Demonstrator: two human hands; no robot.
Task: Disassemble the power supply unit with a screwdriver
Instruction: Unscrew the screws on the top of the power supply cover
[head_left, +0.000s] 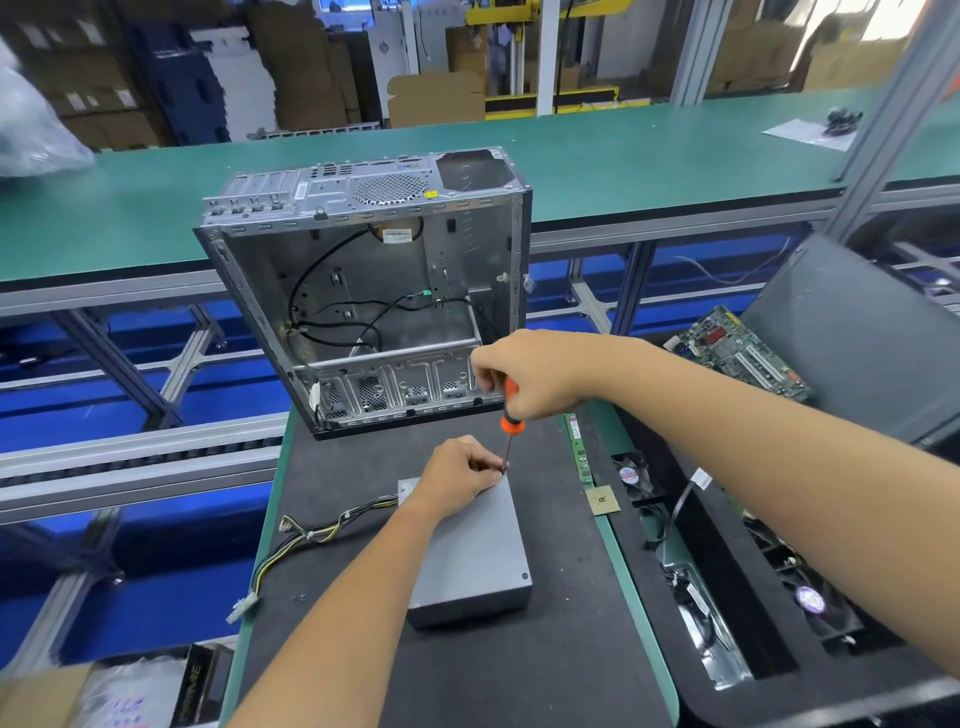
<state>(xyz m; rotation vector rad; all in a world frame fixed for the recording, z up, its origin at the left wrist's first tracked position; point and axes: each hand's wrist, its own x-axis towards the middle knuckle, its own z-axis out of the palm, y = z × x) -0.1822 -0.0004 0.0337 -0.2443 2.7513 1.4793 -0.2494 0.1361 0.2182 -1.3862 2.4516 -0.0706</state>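
From my head camera, the power supply unit (470, 556) lies flat on the dark worktop (561, 665), its cable bundle (311, 535) trailing left. My right hand (535, 374) is curled round the orange handle of the screwdriver (511, 415), held upright with the tip at the unit's far right corner. My left hand (460, 475) rests on that far end, fingers pinched by the tip; whether they hold the shaft or a screw I cannot tell. To do this well I should keep the shaft vertical, press down firmly, and brace the case. The empty computer chassis (374, 291) stands just behind.
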